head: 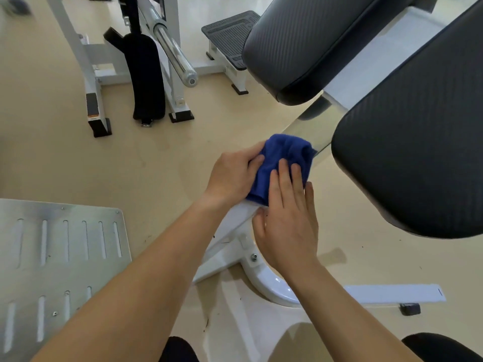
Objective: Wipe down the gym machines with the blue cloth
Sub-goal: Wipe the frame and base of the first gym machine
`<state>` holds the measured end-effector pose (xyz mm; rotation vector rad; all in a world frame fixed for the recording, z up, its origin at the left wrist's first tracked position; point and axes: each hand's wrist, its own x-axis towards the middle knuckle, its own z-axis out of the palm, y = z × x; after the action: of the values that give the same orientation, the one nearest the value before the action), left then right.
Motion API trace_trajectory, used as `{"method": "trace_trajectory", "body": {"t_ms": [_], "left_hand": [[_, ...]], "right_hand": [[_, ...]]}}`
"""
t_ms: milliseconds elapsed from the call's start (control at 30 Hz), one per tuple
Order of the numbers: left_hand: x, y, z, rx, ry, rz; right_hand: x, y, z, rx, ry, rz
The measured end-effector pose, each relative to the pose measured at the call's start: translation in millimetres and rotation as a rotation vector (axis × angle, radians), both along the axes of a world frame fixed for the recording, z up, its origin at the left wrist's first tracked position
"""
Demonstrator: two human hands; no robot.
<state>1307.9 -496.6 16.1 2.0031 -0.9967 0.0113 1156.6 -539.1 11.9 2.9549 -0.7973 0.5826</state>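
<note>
The blue cloth [283,163] is bunched around the white sloping frame bar [236,218] of a gym machine, just below its black seat pad [418,152]. My left hand [232,176] grips the cloth from the left side, fingers curled into its folds. My right hand [286,218] lies over the bar from the right, its straight fingers pressing on the cloth. A second black pad [300,45] sits higher up on the same machine.
A slotted metal footplate [60,254] lies at the lower left. Behind stand a white rack with a chrome barbell sleeve [175,53], a hanging black belt [146,77] and a ridged black step [230,35]. The machine's white base foot [392,293] rests on beige floor.
</note>
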Motion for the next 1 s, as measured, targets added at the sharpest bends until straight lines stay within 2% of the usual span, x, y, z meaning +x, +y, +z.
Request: {"method": "trace_trajectory", "body": {"t_ms": [100, 200, 267, 333, 400, 467, 533, 667, 733, 833, 933, 1000], "left_hand": [[4, -12, 18, 0.029, -0.057, 0.016], [1, 3, 20, 0.016, -0.123, 0.156], [-1, 30, 2, 0.074, -0.101, 0.290], [-9, 53, -16, 0.169, -0.009, 0.334], [-22, 58, -32, 0.146, 0.154, 0.256], [-37, 58, -44, 0.027, 0.248, 0.202], [-43, 60, -61, 0.022, 0.165, 0.260], [-37, 71, -79, 0.257, 0.052, 0.475], [-29, 68, -79, 0.198, 0.071, 0.419], [-24, 65, -78, 0.066, 0.150, 0.198], [-23, 77, -91, 0.070, 0.140, 0.185], [-21, 92, -105, 0.096, 0.153, 0.185]], "right_hand": [[5, -4, 9, -0.036, -0.062, 0.040], [9, -10, 18, -0.035, -0.094, 0.073], [13, -6, 20, -0.033, -0.074, 0.119], [20, 5, 21, -0.046, -0.043, 0.165], [29, 11, 21, -0.097, 0.030, 0.179], [38, 7, 22, -0.180, 0.140, 0.182], [46, 1, 23, -0.280, 0.282, 0.222], [67, 4, 24, -0.381, 0.575, 0.335], [80, 4, 25, -0.380, 0.643, 0.368], [93, -4, 27, -0.430, 0.716, 0.386], [99, -2, 20, -0.510, 0.775, 0.429], [103, 10, 8, -0.491, 0.814, 0.486]]}}
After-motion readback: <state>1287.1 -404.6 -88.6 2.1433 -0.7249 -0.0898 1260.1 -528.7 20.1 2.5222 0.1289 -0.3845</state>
